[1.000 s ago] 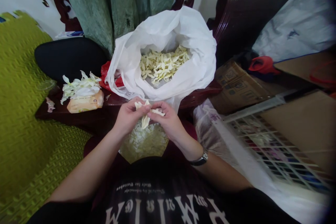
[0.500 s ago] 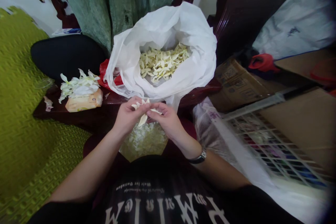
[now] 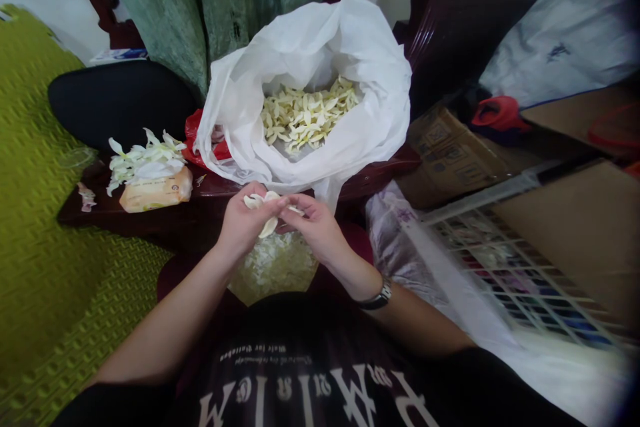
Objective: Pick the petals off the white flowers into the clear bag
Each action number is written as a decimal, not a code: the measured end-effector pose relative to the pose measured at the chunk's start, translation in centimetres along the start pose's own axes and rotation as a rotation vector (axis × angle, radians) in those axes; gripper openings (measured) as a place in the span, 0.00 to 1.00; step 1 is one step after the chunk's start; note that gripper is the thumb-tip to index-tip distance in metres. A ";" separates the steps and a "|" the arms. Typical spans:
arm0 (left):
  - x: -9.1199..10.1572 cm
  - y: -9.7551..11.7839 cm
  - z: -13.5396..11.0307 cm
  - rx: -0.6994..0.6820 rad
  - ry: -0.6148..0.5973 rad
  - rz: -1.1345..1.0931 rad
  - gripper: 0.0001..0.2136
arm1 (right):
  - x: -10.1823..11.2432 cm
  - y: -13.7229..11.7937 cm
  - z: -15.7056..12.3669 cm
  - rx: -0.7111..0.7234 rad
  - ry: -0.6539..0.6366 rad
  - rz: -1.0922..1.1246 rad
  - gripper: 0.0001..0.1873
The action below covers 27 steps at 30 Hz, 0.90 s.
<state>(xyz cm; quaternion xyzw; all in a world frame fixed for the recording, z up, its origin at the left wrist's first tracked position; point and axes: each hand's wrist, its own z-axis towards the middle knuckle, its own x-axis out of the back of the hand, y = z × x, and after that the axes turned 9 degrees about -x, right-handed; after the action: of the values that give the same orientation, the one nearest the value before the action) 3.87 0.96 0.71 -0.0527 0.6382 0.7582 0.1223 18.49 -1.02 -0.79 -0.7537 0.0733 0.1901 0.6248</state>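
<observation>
A pale cream flower [image 3: 265,208] is pinched between my left hand [image 3: 243,223] and my right hand [image 3: 316,229], both closed on its petals. Right below my hands lies a heap of loose white petals [image 3: 274,265] on my lap. Just beyond my hands stands a big white plastic bag [image 3: 365,80], open at the top and filled with many cream flower buds [image 3: 305,115]. A watch sits on my right wrist.
A dark wooden low table [image 3: 150,221] carries a pile of white flowers [image 3: 145,159] on an orange packet [image 3: 155,191] and a red bag [image 3: 200,140]. A green foam mat [image 3: 45,240] lies left. Cardboard boxes [image 3: 450,153] and a white wire rack [image 3: 510,260] crowd the right.
My hands stay together on the flower, with the fingers shifting on the petals. The view has drifted slightly, so everything sits a little higher and further left in the picture.
</observation>
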 end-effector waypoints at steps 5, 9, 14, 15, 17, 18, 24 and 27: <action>0.1 0.0 0.0 -0.005 -0.011 0.037 0.21 | 0.0 0.2 0.0 0.007 0.015 0.011 0.14; 0.6 0.2 0.2 0.009 -0.061 0.067 0.19 | 0.1 0.7 0.1 -0.013 0.024 0.060 0.16; 1.3 1.0 0.6 0.019 -0.183 0.060 0.19 | 0.6 0.6 0.0 -0.110 -0.096 0.180 0.17; 1.5 1.2 0.7 0.039 -0.209 0.063 0.18 | 0.7 0.4 0.0 -0.136 -0.136 0.202 0.17; 1.8 1.6 1.0 0.082 -0.263 0.064 0.18 | 0.8 0.1 -0.1 -0.172 -0.192 0.230 0.17; 1.9 1.9 1.1 0.098 -0.290 0.065 0.18 | 0.9 0.0 -0.2 -0.181 -0.207 0.235 0.17; 2.3 3.1 1.4 0.183 -0.424 0.130 0.15 | 0.9 -0.1 -0.2 -0.206 -0.189 0.174 0.17; 2.5 3.3 1.4 0.184 -0.439 0.162 0.15 | 1.0 -0.2 -0.2 -0.166 -0.137 0.117 0.16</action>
<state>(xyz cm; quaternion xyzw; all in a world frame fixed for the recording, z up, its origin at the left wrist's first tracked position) 0.69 2.11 3.51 0.1757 0.6649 0.6976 0.2011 19.53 -1.02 -0.95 -0.7826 0.0584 0.2826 0.5516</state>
